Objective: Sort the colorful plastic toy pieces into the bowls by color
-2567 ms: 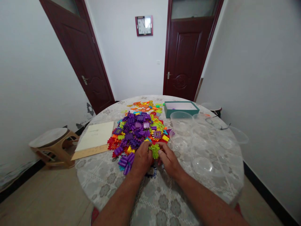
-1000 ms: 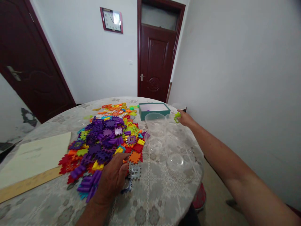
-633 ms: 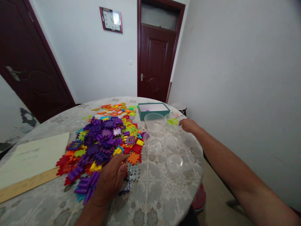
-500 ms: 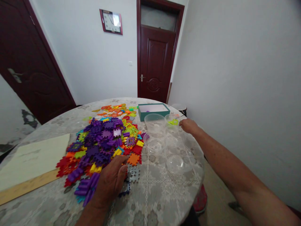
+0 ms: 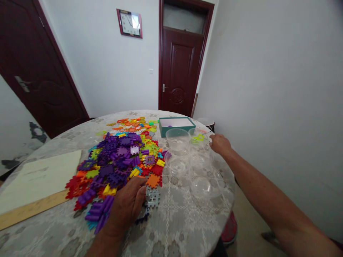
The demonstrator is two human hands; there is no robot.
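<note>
Right hand [image 5: 220, 143] stretched out to the far right side of the counter [image 5: 184, 221], fingers bent downward just beside a clear plastic cup [image 5: 190, 132]. Inside that cup, showing through the wall, a lime-green openwork piece [image 5: 198, 138], apart from the fingertips. Grip on this side mostly turned away; cannot tell how wide, or whether closed around anything.

Left hand [image 5: 130, 201] low at the near side of a heap of interlocking plastic pieces [image 5: 120, 157], back of the hand upward. Grip narrow, thumb close to forefinger; a sliver of orange by the forefinger, but cannot tell whether pinched or merely lying there. Just right of the fingertips, an orange notched tile [image 5: 153, 181]; nearer, a grey lattice tile [image 5: 153, 198] and, partly hidden by the hand, a navy toothed piece [image 5: 143, 217].

In the heap, mostly dark purple on top, with red, yellow and lime around the edges. Left of the wrist, a bunch of purple tube-shaped connectors [image 5: 99, 211]. Farther back, a flatter scatter of mainly orange pieces [image 5: 128, 125], then an open teal box [image 5: 166, 132] with a white interior. At far left, a cream paper sheet [image 5: 40, 175] with a tan strip along the near edge.
</note>
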